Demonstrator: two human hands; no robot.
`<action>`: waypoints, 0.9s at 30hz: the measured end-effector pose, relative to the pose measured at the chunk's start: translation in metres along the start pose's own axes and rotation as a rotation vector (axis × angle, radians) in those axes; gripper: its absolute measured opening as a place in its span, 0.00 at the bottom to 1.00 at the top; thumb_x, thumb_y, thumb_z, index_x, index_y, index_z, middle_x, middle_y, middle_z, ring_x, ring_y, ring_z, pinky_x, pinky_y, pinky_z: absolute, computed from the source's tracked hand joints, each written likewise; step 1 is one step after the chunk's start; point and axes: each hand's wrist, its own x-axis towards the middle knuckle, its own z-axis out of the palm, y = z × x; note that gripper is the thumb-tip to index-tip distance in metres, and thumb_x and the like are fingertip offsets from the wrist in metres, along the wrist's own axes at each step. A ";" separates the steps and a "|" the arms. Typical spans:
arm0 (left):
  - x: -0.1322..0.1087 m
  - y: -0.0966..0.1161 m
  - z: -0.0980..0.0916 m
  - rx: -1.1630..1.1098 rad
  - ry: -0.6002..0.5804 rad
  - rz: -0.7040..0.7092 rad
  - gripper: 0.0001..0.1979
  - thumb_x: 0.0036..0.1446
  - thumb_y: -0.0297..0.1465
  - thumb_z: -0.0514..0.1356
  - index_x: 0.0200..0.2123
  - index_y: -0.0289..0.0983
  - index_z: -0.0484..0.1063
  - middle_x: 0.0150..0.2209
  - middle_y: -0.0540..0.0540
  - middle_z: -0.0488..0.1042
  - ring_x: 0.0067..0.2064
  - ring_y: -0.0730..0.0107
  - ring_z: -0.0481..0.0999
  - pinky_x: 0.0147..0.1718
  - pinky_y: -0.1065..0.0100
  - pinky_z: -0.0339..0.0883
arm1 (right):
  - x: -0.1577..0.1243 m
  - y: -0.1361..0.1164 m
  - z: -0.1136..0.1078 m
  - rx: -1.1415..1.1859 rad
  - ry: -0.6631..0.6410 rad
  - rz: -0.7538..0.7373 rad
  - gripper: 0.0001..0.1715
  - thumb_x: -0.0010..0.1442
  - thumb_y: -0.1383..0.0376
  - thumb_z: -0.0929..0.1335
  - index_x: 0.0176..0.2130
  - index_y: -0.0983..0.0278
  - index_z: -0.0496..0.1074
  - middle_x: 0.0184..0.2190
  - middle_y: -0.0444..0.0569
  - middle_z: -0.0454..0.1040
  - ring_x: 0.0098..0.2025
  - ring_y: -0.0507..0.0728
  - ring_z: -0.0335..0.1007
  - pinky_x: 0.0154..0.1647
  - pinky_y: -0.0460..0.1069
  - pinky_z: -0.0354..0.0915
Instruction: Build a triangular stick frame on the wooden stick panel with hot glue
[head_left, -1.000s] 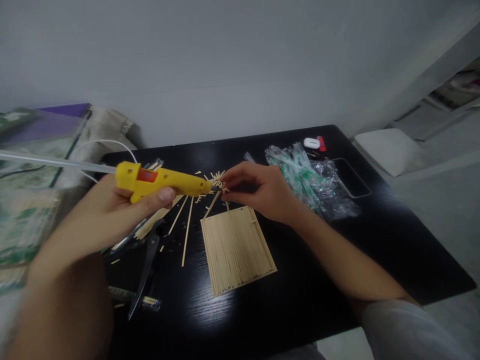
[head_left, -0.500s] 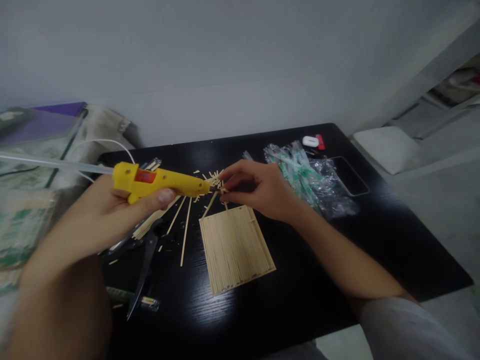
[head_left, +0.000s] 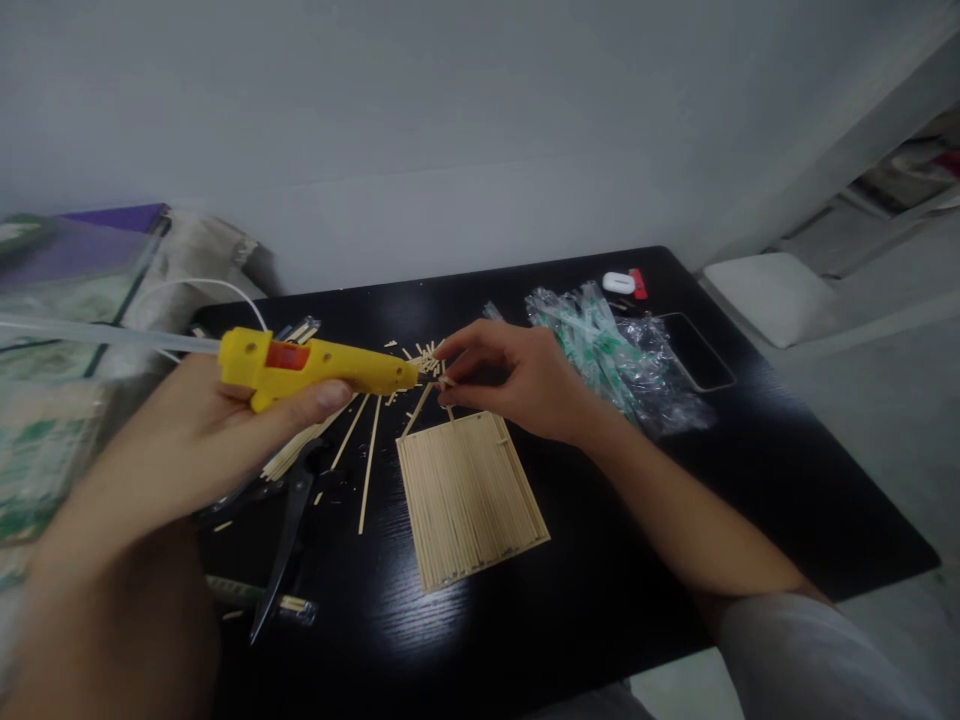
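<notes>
My left hand [head_left: 247,420] is wrapped round a yellow hot glue gun [head_left: 337,365], its nozzle pointing right and a long clear glue stick [head_left: 112,332] jutting from its back. Just right of the nozzle, my right hand [head_left: 517,380] pinches a short wooden stick [head_left: 448,383] between thumb and fingers. Whether nozzle and stick touch, I cannot tell. Below my right hand lies a flat panel of sticks side by side [head_left: 469,505], with a small bit of stick on its upper right part. Several loose sticks [head_left: 367,465] and cut bits [head_left: 427,358] lie around the nozzle.
Black-handled pliers or cutters [head_left: 289,530] lie on the black table [head_left: 600,610] at the left. Crumpled clear and green plastic wrappers [head_left: 600,350], a phone [head_left: 697,350] and a white earbud case [head_left: 619,283] are at the right. A white cable [head_left: 217,283] curves behind the glue gun.
The glue gun has shifted very slightly left with my left hand. My right hand stays almost in place, still pinching the short stick.
</notes>
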 end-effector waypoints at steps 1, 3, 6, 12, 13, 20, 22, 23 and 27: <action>0.000 0.000 0.000 0.010 0.003 -0.007 0.18 0.59 0.53 0.60 0.41 0.50 0.83 0.30 0.53 0.82 0.27 0.64 0.81 0.23 0.70 0.74 | 0.000 0.000 0.000 0.004 -0.003 -0.004 0.17 0.58 0.65 0.78 0.47 0.61 0.77 0.38 0.45 0.85 0.42 0.56 0.84 0.50 0.52 0.78; -0.001 0.001 0.000 0.025 0.007 -0.017 0.19 0.58 0.54 0.60 0.41 0.51 0.83 0.30 0.53 0.82 0.28 0.64 0.81 0.23 0.70 0.73 | 0.000 0.000 0.000 0.017 -0.008 -0.010 0.17 0.58 0.65 0.78 0.47 0.62 0.77 0.38 0.45 0.85 0.42 0.56 0.84 0.49 0.52 0.78; -0.002 0.001 0.000 0.034 0.007 -0.028 0.20 0.58 0.56 0.60 0.40 0.50 0.83 0.29 0.52 0.82 0.27 0.63 0.80 0.22 0.68 0.72 | 0.000 0.001 0.000 0.025 -0.012 -0.007 0.17 0.58 0.65 0.78 0.47 0.62 0.76 0.38 0.46 0.85 0.42 0.56 0.84 0.49 0.52 0.78; -0.002 -0.001 0.001 0.037 0.017 -0.062 0.21 0.57 0.56 0.59 0.40 0.49 0.83 0.28 0.51 0.80 0.26 0.63 0.79 0.21 0.66 0.71 | 0.001 0.002 0.000 0.026 -0.006 -0.004 0.17 0.58 0.63 0.78 0.47 0.62 0.76 0.37 0.46 0.85 0.41 0.57 0.84 0.49 0.53 0.78; -0.002 0.000 0.001 0.035 0.021 -0.059 0.21 0.57 0.56 0.59 0.39 0.49 0.83 0.27 0.51 0.80 0.25 0.63 0.78 0.20 0.66 0.70 | 0.001 0.002 0.000 0.031 -0.007 0.001 0.17 0.58 0.63 0.78 0.46 0.62 0.76 0.37 0.46 0.85 0.42 0.56 0.84 0.49 0.53 0.78; -0.001 0.008 0.002 -0.010 0.043 -0.045 0.17 0.57 0.53 0.62 0.38 0.50 0.83 0.27 0.52 0.80 0.25 0.65 0.78 0.22 0.67 0.73 | 0.002 0.002 -0.001 0.046 -0.001 -0.002 0.16 0.56 0.63 0.79 0.41 0.63 0.74 0.37 0.47 0.83 0.41 0.56 0.83 0.48 0.53 0.78; -0.001 0.009 0.002 -0.024 0.053 -0.035 0.17 0.56 0.53 0.62 0.37 0.51 0.83 0.26 0.53 0.79 0.24 0.65 0.77 0.22 0.68 0.73 | 0.002 0.002 -0.001 0.045 -0.009 -0.003 0.14 0.56 0.63 0.79 0.39 0.63 0.74 0.36 0.46 0.83 0.40 0.55 0.83 0.48 0.52 0.78; -0.001 0.009 0.002 -0.022 0.055 -0.031 0.17 0.56 0.53 0.62 0.37 0.51 0.83 0.26 0.53 0.80 0.24 0.65 0.77 0.21 0.68 0.73 | 0.002 0.002 -0.001 0.043 -0.014 -0.005 0.13 0.57 0.63 0.78 0.38 0.63 0.74 0.36 0.46 0.82 0.40 0.55 0.82 0.47 0.52 0.78; 0.000 0.009 0.002 -0.005 0.049 -0.005 0.17 0.57 0.53 0.61 0.39 0.52 0.83 0.25 0.53 0.80 0.23 0.66 0.76 0.19 0.68 0.72 | 0.003 0.003 0.000 0.024 -0.021 0.004 0.10 0.58 0.63 0.77 0.35 0.63 0.75 0.33 0.45 0.82 0.37 0.53 0.80 0.43 0.51 0.77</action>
